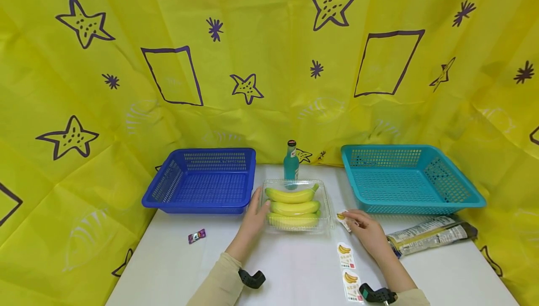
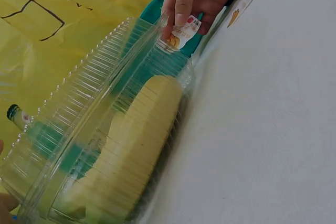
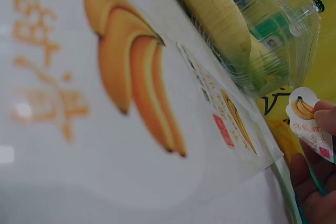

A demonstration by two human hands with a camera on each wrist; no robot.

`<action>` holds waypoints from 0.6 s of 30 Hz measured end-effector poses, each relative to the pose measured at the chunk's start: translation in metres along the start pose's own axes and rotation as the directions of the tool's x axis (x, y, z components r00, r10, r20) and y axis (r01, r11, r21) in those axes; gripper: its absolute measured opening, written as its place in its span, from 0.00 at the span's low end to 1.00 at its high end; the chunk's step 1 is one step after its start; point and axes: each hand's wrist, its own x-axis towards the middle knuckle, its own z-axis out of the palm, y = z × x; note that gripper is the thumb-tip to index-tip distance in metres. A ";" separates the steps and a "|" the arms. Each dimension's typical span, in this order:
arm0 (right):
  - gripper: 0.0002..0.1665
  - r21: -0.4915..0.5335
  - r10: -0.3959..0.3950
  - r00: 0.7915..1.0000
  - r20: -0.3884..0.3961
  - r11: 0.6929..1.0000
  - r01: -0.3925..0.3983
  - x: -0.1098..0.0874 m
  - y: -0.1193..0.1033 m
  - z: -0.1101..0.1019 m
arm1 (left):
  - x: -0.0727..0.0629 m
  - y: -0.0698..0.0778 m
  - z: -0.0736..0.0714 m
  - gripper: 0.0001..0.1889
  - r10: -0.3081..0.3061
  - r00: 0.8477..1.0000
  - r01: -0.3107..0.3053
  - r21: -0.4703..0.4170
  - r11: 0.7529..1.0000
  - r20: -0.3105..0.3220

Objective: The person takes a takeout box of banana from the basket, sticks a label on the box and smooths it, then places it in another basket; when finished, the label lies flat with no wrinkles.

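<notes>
A clear plastic clamshell box (image 1: 326,203) with several yellow bananas (image 1: 293,208) inside sits at the middle of the table. My left hand (image 1: 252,219) rests along the box's left side, fingers fairly straight, thumb by its edge. In the left wrist view only bits of that hand show at the lower left. Just right of the box, my right hand (image 1: 365,229) pinches a small white banana sticker (image 3: 310,119) between thumb and fingers. The print with bananas and orange lettering faces the right wrist camera. Two more banana stickers (image 1: 346,255) lie in a column on the table nearer me.
Behind the box stands a teal bottle (image 1: 290,163). A blue basket (image 1: 199,210) is at the back left, a turquoise basket (image 1: 421,205) at the back right. A long printed packet (image 1: 433,236) lies right of my right hand, and a purple wrapped candy (image 1: 196,236) at left.
</notes>
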 end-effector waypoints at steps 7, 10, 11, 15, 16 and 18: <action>0.18 0.034 0.038 0.999 0.008 0.999 -0.038 0.000 -0.003 -0.004 | 0.001 -0.014 -0.002 0.34 -0.037 0.999 0.035 -0.145 0.989 -0.014; 0.18 0.073 0.029 0.999 0.014 0.997 -0.030 0.001 -0.006 -0.005 | 0.001 -0.018 -0.002 0.33 -0.035 0.999 0.033 -0.185 0.982 -0.005; 0.18 0.083 0.022 1.000 0.014 0.996 -0.023 0.001 -0.007 -0.006 | 0.000 -0.019 -0.002 0.33 -0.027 1.000 0.027 -0.193 0.981 -0.002; 0.17 0.118 -0.018 1.000 0.000 0.993 0.018 -0.001 -0.014 -0.008 | 0.000 -0.023 -0.002 0.34 -0.021 1.000 0.026 -0.224 0.974 0.023; 0.17 0.124 -0.025 1.000 -0.004 0.992 0.026 -0.001 -0.016 -0.009 | -0.001 -0.024 -0.002 0.34 -0.023 0.999 0.030 -0.230 0.973 0.031; 0.18 0.146 -0.035 0.999 -0.007 0.989 0.036 -0.002 -0.021 -0.011 | -0.001 -0.024 -0.002 0.34 -0.023 0.999 0.034 -0.240 0.970 0.049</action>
